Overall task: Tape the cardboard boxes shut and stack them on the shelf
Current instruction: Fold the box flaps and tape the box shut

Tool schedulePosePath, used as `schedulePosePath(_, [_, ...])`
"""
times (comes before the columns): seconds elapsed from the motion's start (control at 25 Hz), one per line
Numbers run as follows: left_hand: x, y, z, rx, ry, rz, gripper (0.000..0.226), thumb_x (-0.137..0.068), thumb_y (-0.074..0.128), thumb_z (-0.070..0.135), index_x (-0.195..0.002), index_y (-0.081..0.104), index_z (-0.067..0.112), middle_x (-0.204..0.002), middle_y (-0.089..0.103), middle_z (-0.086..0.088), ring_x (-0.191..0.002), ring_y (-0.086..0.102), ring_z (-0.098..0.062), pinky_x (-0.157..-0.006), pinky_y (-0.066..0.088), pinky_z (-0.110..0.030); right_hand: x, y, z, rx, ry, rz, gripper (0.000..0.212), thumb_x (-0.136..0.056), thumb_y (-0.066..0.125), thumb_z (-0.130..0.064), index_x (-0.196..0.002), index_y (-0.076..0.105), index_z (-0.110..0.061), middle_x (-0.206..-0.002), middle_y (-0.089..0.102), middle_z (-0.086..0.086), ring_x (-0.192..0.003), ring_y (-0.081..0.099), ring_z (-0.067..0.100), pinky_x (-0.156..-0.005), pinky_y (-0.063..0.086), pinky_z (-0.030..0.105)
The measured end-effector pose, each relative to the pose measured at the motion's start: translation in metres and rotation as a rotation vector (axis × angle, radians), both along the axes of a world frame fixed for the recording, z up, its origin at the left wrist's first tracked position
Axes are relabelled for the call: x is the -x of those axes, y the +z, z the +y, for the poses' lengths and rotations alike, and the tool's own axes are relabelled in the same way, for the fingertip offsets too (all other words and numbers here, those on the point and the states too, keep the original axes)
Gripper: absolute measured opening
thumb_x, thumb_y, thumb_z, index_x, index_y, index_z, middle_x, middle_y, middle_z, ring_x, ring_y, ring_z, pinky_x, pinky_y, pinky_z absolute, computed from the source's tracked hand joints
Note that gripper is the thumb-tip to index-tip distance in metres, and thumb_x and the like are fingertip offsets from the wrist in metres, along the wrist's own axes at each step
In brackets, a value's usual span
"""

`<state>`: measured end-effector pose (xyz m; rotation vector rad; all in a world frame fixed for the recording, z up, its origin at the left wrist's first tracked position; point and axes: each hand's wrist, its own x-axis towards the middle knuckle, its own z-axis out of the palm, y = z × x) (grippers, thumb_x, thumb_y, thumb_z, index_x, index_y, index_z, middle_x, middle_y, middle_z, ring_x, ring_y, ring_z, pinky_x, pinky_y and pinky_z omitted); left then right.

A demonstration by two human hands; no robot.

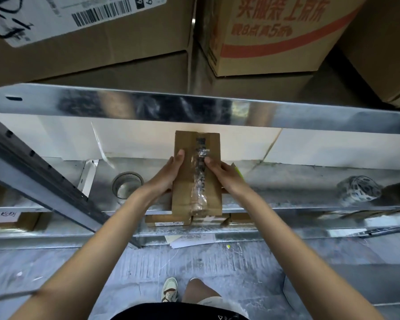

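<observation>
A: Where is the small cardboard box [195, 174]?

B: It lies on the metal shelf [286, 181], at the middle of the shelf's front edge, its near end jutting just past that edge. A strip of clear tape [200, 181] runs along its top seam, over dark print that is too blurred to read.

A: And the hands?

B: The left hand [165, 175] grips the box's left side, thumb laid on the top face, the other fingers hidden beneath. The right hand [224, 175] holds the right side, its thumb pressed on the tape near the seam; the rest of those fingers are curled round the box's right edge.

A: What else sits on that shelf?

B: A tape roll [127, 184] near the left upright, and a second roll with a black-and-white pattern [358, 188] toward the right end. A white board [148, 139] stands along the back edge.

A: Any writing that can be read?

B: On the tier above, a large carton [90, 38] carries a white label with a barcode and black marker scrawl. Beside it, a carton with red Chinese print [275, 35] shows the figures 8 and 5 among the characters. Below, flat parcels [178, 220] rest on the lower shelf, their labels illegible.
</observation>
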<state>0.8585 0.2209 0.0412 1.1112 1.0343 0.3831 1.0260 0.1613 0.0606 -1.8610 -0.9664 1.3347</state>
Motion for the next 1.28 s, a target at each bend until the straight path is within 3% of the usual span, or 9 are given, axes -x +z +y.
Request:
schedulePosePath(0.12, [-0.001, -0.019, 0.005, -0.041, 0.059, -0.01, 0.055, -0.096, 0.032, 0.056, -0.139, 0.038, 0.022, -0.132, 0.057, -0.002, -0.108, 0.061, -0.01, -0.085, 0.054, -0.027, -0.001, -0.007, 0.015, 0.034, 0.159, -0.292, 0.054, -0.095, 0.042, -0.056, -0.133, 0.054, -0.019, -0.13, 0.059, 0.003, -0.12, 0.054, 0.023, -0.096, 0.041, 0.028])
schedulePosePath(0.24, [-0.003, -0.023, 0.007, -0.083, 0.093, -0.034, 0.046, -0.101, 0.032, 0.042, -0.142, 0.033, 0.019, -0.13, 0.056, -0.005, -0.108, 0.06, -0.012, -0.08, 0.054, -0.019, 0.003, -0.004, 0.033, -0.19, 0.231, -0.54, 0.058, -0.101, 0.033, -0.047, -0.15, 0.025, -0.017, -0.156, 0.026, 0.001, -0.144, 0.022, 0.019, -0.11, 0.021, 0.029])
schedulePosePath(0.32, [-0.004, -0.02, 0.005, -0.101, 0.105, -0.037, 0.043, -0.103, 0.03, 0.038, -0.141, 0.033, 0.018, -0.129, 0.055, -0.005, -0.106, 0.06, -0.013, -0.075, 0.054, -0.016, 0.009, -0.003, 0.046, -0.284, 0.389, -0.684, 0.056, -0.102, 0.024, -0.045, -0.152, 0.015, -0.021, -0.16, 0.007, -0.003, -0.147, 0.0, 0.013, -0.118, 0.003, 0.039])
schedulePosePath(0.44, [-0.004, -0.02, 0.006, -0.115, 0.106, 0.002, 0.044, -0.103, 0.028, 0.038, -0.142, 0.032, 0.017, -0.129, 0.055, -0.006, -0.104, 0.059, -0.012, -0.07, 0.052, -0.015, 0.01, -0.008, 0.05, -0.234, 0.581, -0.859, 0.054, -0.103, 0.016, -0.042, -0.153, 0.012, -0.021, -0.16, 0.003, -0.006, -0.146, -0.006, 0.008, -0.118, -0.008, 0.046])
schedulePosePath(0.64, [-0.004, -0.026, 0.008, -0.175, 0.108, 0.138, 0.084, -0.083, 0.028, 0.069, -0.149, 0.023, 0.017, -0.147, 0.04, -0.004, -0.131, 0.043, -0.02, -0.108, 0.038, -0.04, 0.017, -0.017, -0.013, -0.272, 0.637, -0.96, 0.061, -0.098, 0.008, -0.049, -0.153, 0.012, -0.023, -0.16, 0.005, -0.011, -0.145, -0.009, 0.002, -0.116, -0.012, 0.045])
schedulePosePath(0.8, [-0.005, -0.028, 0.007, -0.192, 0.123, 0.193, 0.101, -0.069, 0.024, 0.082, -0.15, 0.02, 0.021, -0.151, 0.035, -0.003, -0.137, 0.036, -0.021, -0.113, 0.03, -0.043, 0.039, -0.016, -0.082, -0.311, 0.627, -0.924, 0.068, -0.092, 0.004, -0.053, -0.153, 0.011, -0.023, -0.158, 0.003, -0.014, -0.142, -0.016, -0.002, -0.114, -0.019, 0.045])
schedulePosePath(0.92, [-0.004, -0.019, 0.002, -0.221, 0.085, 0.211, 0.088, -0.082, 0.024, 0.076, -0.152, 0.011, 0.023, -0.155, 0.028, -0.002, -0.138, 0.033, -0.021, -0.114, 0.028, -0.043, 0.045, -0.022, -0.098, -0.327, 0.586, -0.869, 0.066, -0.093, 0.012, -0.052, -0.153, 0.011, -0.024, -0.158, 0.003, -0.015, -0.14, -0.019, -0.006, -0.117, -0.012, 0.047])
schedulePosePath(1.04, [-0.006, -0.015, 0.007, -0.212, 0.123, 0.184, 0.072, -0.098, 0.028, 0.054, -0.151, -0.005, 0.018, -0.158, 0.015, 0.0, -0.142, 0.024, -0.02, -0.116, 0.022, -0.038, 0.046, -0.038, -0.098, -0.423, 0.495, -0.795, 0.067, -0.094, 0.028, -0.054, -0.152, 0.018, -0.022, -0.159, 0.011, -0.011, -0.144, -0.009, -0.002, -0.119, 0.012, 0.048])
schedulePosePath(1.28, [0.007, -0.03, 0.03, -0.063, 0.079, 0.032, 0.072, -0.093, 0.007, 0.066, -0.147, 0.031, 0.025, -0.153, 0.03, 0.009, -0.141, 0.025, -0.015, -0.118, 0.011, -0.045, 0.049, -0.069, -0.102, -0.629, 0.349, -0.999, 0.071, -0.088, 0.049, -0.057, -0.145, 0.031, -0.019, -0.154, 0.028, -0.002, -0.145, 0.016, 0.012, -0.113, 0.027, 0.046])
